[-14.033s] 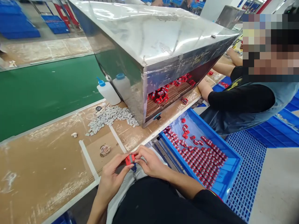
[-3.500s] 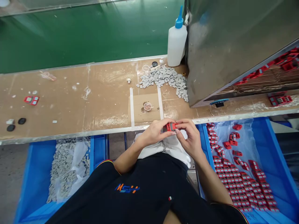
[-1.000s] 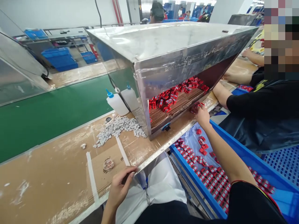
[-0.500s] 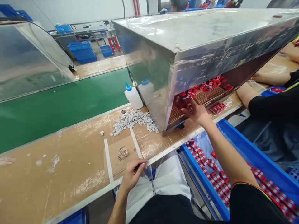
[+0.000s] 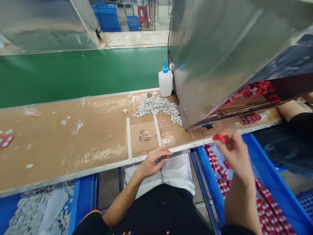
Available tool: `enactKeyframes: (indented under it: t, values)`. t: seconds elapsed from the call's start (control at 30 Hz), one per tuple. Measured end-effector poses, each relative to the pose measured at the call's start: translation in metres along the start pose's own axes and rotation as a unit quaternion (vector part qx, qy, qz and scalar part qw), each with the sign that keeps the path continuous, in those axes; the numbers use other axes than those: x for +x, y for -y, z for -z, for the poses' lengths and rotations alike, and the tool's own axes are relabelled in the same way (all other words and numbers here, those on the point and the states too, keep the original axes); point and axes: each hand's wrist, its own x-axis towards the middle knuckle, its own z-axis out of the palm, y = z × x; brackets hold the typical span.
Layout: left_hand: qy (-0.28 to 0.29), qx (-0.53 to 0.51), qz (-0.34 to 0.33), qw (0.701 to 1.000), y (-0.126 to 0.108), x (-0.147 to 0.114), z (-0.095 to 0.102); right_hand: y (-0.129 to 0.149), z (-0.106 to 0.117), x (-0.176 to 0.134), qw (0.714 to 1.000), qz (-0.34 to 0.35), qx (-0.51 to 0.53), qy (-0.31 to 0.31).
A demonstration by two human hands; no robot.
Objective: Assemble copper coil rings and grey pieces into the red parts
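My right hand [image 5: 236,153], smeared by motion, holds a small red plastic piece [image 5: 220,138] between thumb and fingers, above a blue crate [image 5: 264,156] of similar red pieces. My left hand [image 5: 155,161] rests at the front edge of the bench [image 5: 102,130], fingers loosely curled, a gap between them and the thumb, and nothing visible in it. Just beyond it, a small round clear item [image 5: 144,135] sits on a cardboard patch between two white tape strips. Small grey flat tiles [image 5: 158,106] lie heaped behind that.
A white squeeze bottle [image 5: 165,83] with a blue nozzle stands beside a large metal hood [image 5: 210,65]. Beneath the hood lie more red pieces [image 5: 259,89]. A green conveyor belt [image 5: 85,71] runs behind the bench. Another person's arm [image 5: 292,112] reaches in at right.
My right hand has come out from under the hood with a red piece and moved toward me, over the crate. My left hand's fingers have loosened. The view has turned left and downward.
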Motion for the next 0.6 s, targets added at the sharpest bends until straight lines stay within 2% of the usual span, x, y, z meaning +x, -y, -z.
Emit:
enactKeyframes:
  t: [0.03, 0.1, 0.17, 0.23, 0.33, 0.47, 0.53, 0.6]
  values:
    - [0.013, 0.014, -0.016, 1.000, -0.004, 0.001, -0.002, 0.009, -0.014, -0.019, 0.995, -0.028, 0.056, 0.073]
    - [0.046, 0.057, -0.039, 0.997, -0.009, 0.002, -0.004, 0.023, -0.048, -0.049, 0.965, -0.098, 0.143, 0.197]
    - [0.063, 0.101, -0.051, 0.992, -0.011, 0.003, -0.004, 0.035, -0.082, -0.066, 0.938, -0.143, 0.187, 0.253]
    - [0.041, 0.125, -0.047, 0.990, -0.008, 0.000, 0.000, 0.045, -0.109, -0.070, 0.931, -0.163, 0.190, 0.265]
    - [-0.047, 0.119, -0.010, 0.992, 0.001, -0.013, 0.007, 0.055, -0.128, -0.060, 0.929, -0.153, 0.176, 0.288]
    - [-0.172, 0.050, 0.120, 0.977, 0.014, -0.031, 0.019, 0.047, -0.140, -0.031, 0.903, -0.132, 0.215, 0.346]
    - [-0.202, 0.007, 0.177, 0.963, 0.021, -0.036, 0.025, 0.038, -0.154, -0.016, 0.917, -0.119, 0.209, 0.317]
    - [-0.209, -0.038, 0.199, 0.957, 0.028, -0.037, 0.031, 0.031, -0.172, -0.006, 0.939, -0.083, 0.178, 0.282]
